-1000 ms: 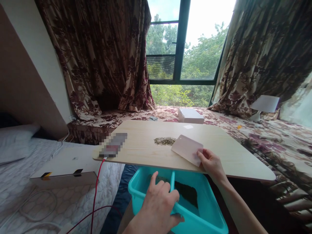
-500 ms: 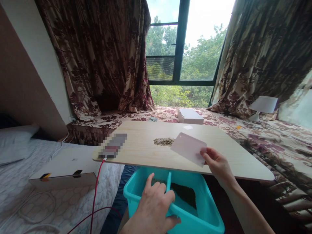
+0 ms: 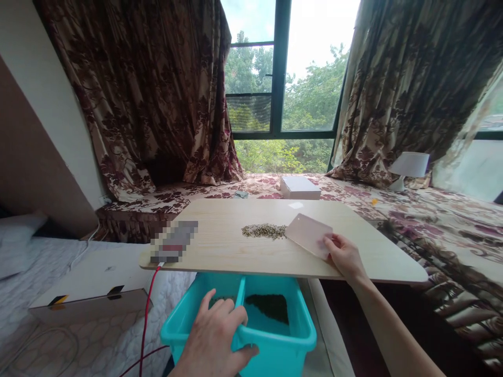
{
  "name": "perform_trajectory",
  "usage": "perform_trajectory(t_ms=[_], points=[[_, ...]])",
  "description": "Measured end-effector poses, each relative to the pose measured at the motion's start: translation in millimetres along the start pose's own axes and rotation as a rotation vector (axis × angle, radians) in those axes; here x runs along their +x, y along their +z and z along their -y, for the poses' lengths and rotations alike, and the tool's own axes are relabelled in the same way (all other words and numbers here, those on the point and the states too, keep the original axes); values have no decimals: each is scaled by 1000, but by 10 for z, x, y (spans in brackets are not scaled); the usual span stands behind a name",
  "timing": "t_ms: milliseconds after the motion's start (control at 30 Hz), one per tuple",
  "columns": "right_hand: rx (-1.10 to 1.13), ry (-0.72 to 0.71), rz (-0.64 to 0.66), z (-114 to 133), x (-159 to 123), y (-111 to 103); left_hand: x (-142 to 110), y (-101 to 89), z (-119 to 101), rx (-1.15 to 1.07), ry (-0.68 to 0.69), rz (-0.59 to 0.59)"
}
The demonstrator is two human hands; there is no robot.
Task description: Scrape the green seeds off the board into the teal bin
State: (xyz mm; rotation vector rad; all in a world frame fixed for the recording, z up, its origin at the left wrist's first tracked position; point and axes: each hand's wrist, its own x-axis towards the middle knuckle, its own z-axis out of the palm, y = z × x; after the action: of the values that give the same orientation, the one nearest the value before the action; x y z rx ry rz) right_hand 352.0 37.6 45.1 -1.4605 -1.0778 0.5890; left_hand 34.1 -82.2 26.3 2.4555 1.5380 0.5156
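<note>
Bin [image 3: 301,340]: has slid left along the near edge of the tabletop [image 3: 212,251] since the earlier frame, left hand [image 3: 214,332] moving with it.
Card [image 3: 308,233]: has drawn off rightward from where it was; the grains [image 3: 265,231] now spread wider, reaching its left corner.
Right hand: pinches the card by its right end, thumb and fingers pressed together on it; the card leans over the tabletop, near its front edge.
Left hand: fingers bent over the near rim of the bin beside the divider [image 3: 240,301], index finger raised and spread from the rest, thumb outside the front wall.
Grains: a loose, flat patch near the middle of the tabletop, just left of the card.
Bin's inside: two compartments; a dark heap [image 3: 271,306] lies in the right one, and some specks show in the left one, partly hidden by the fingers.
Tabletop's left end: a pixelated device [image 3: 175,242], with a red cable [image 3: 145,314] hanging down from it.
Tabletop's far side: a small white slip [image 3: 296,205].
Bed [image 3: 23,272]: a white carton [image 3: 94,283] lies on it.
Window ledge [image 3: 353,191]: holds a pale box [image 3: 301,187] and, farther right, a lamp [image 3: 411,165].
</note>
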Motion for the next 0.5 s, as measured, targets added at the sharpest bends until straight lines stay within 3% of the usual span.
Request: perform_trajectory(t_ms=[333,500], points=[[-1,-82,161,75,-83,53,15,6,-11,-4,-25,-19],[49,-95,147,99,-122,-5,7,8,9,-1,-14,-21]])
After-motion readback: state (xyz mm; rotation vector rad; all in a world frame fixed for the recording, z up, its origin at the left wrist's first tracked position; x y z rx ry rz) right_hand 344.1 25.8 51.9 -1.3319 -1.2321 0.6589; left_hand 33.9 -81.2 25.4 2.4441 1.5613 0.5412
